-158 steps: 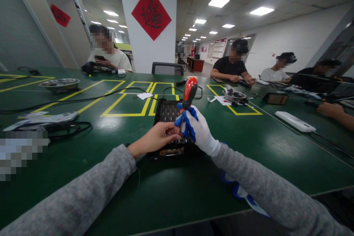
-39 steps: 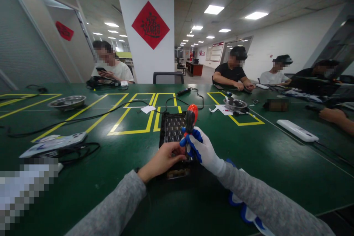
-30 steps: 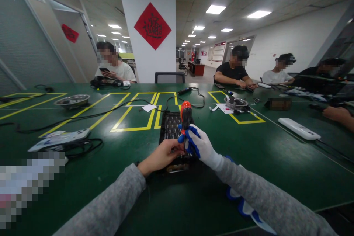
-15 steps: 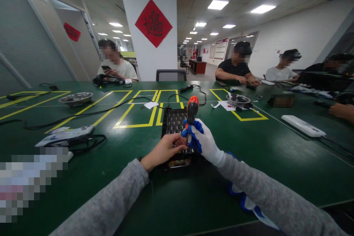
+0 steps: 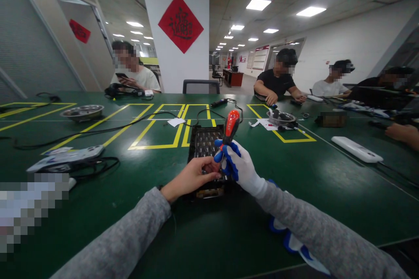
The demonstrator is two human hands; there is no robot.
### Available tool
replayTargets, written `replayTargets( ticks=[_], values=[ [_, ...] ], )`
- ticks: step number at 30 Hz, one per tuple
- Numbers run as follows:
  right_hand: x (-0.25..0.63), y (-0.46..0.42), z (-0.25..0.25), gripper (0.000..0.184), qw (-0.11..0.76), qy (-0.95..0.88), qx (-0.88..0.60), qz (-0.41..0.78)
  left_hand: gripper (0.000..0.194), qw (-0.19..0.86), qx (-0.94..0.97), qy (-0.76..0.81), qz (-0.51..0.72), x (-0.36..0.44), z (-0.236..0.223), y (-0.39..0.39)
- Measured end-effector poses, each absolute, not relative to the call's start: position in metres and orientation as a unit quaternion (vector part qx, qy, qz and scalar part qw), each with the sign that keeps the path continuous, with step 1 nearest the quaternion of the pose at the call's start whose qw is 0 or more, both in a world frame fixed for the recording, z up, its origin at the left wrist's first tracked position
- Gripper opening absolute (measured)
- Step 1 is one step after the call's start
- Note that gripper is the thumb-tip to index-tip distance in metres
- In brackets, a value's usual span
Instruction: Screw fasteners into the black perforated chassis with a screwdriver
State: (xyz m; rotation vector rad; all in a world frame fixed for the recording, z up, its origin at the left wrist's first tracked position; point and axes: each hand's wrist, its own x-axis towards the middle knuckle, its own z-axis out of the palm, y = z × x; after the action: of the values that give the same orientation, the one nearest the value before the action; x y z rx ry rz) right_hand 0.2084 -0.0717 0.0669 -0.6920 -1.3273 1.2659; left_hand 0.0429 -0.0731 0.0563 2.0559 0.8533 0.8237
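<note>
My right hand (image 5: 244, 168), in a white glove with blue-coated fingers, grips a screwdriver (image 5: 231, 124) by the lower part of its red-and-black handle. The handle leans up and to the right, and the shaft points down. My left hand (image 5: 193, 176) is bare, its fingers curled together beside the shaft's lower end; what they pinch, if anything, is hidden. Beneath both hands lies a black rectangular casing (image 5: 206, 137) with rows of small shiny pieces inside. The hands cover its middle, and a brownish part shows at its near end.
Another blue-and-white glove (image 5: 294, 242) lies under my right forearm. A metal bowl (image 5: 82, 112) and a cable bundle (image 5: 101, 166) are at left. To the right are a bowl of parts (image 5: 281, 117) and a white power bank-like block (image 5: 356, 149). Several people sit around the green table (image 5: 131, 218).
The screwdriver's handle has tipped further to the right, with my right hand still around it. My left hand stays by the shaft. The view has shifted slightly.
</note>
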Motion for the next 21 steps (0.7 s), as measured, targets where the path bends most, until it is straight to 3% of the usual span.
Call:
replayTargets(
  ticks=[21],
  values=[
    [0.2072,-0.0742,0.0702,0.039,0.546,-0.565,-0.289,0.546,0.016,0.396,0.784,0.355,0.319,0.0434,0.0547,-0.0709]
  ],
)
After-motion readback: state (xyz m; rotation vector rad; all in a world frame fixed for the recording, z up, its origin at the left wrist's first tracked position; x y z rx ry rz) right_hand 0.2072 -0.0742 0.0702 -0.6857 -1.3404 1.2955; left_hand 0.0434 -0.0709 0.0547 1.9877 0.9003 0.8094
